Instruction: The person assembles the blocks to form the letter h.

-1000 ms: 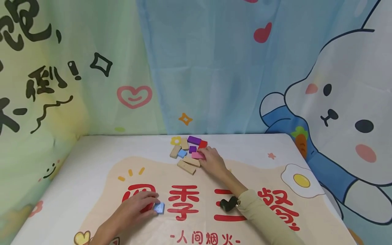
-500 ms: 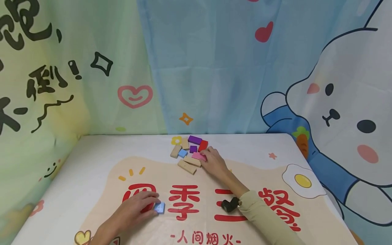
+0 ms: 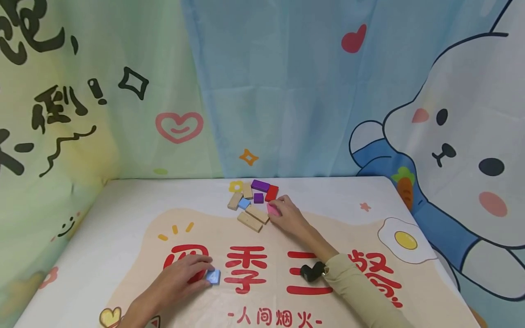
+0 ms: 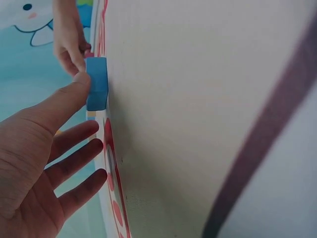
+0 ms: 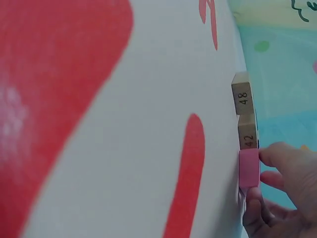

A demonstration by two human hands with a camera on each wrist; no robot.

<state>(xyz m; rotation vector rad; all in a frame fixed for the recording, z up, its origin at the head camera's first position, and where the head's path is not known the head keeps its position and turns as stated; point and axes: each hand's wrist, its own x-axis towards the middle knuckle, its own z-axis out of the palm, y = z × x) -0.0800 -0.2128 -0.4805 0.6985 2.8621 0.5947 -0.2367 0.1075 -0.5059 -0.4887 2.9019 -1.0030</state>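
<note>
My left hand (image 3: 178, 280) pinches a light blue block (image 3: 213, 277) resting on the printed tablecloth. In the left wrist view its thumb presses one end of the blue block (image 4: 97, 84), and three fingers spread out below; the index finger is hidden. Farther off, my right hand (image 3: 291, 218) holds a pink block (image 3: 273, 209) between thumb and fingers at the right side of a loose cluster. The right wrist view has the pink block (image 5: 249, 168) beside a wooden block (image 5: 247, 132) marked 42, with another wooden block (image 5: 242, 94) marked 48 beyond.
The cluster near the table's back edge also has a red block (image 3: 272, 193), a long purple block (image 3: 260, 185), a small purple block (image 3: 258, 198), a small blue block (image 3: 244, 203) and several plain wooden blocks (image 3: 249, 222). Behind the table hangs a printed curtain (image 3: 279, 114).
My right hand has drawn the pink block slightly right, apart from the small purple and wooden blocks. The left hand and its blue block have stayed in place.
</note>
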